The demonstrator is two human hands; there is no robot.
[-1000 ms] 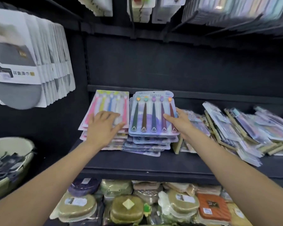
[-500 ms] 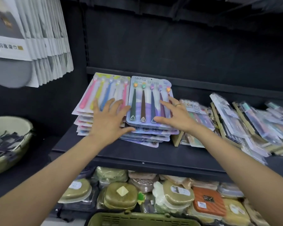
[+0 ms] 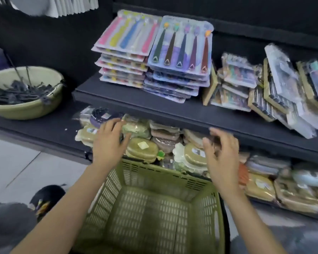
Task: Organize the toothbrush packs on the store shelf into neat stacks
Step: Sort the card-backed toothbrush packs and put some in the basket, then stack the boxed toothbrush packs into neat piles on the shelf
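Toothbrush stacks: two stacks sit side by side at the left end of the upper shelf (image 3: pixel 136 99). The pink-and-yellow pack stack (image 3: pixel 123 52) is nearer the back; the blue pack stack (image 3: pixel 180 57) touches its right side.
Stack condition: the lower packs of the blue stack fan out toward the shelf's front edge, so it is not square. Risk: a nudge from below or the side could slide them off.
Loose packs: a jumbled heap (image 3: pixel 275 85) lies to the right, several packs tilted on edge and leaning on each other. Risk: pull one out carelessly and the leaning ones will likely topple.
Your left hand (image 3: pixel 108 143): fingers spread, holding nothing, low in front of the lower shelf's wrapped goods (image 3: pixel 141 149).
Your right hand (image 3: pixel 220 154): fingers loosely curled, empty, just under the upper shelf's front lip. Risk: raising it straight up could knock that lip.
Basket: an olive plastic basket (image 3: pixel 154 208) stands below your hands, nothing visible inside.
Judgement: both hands are well apart from the packs; the heap is not yet sorted.
Image note: motion blur, so pack labels are unreadable.
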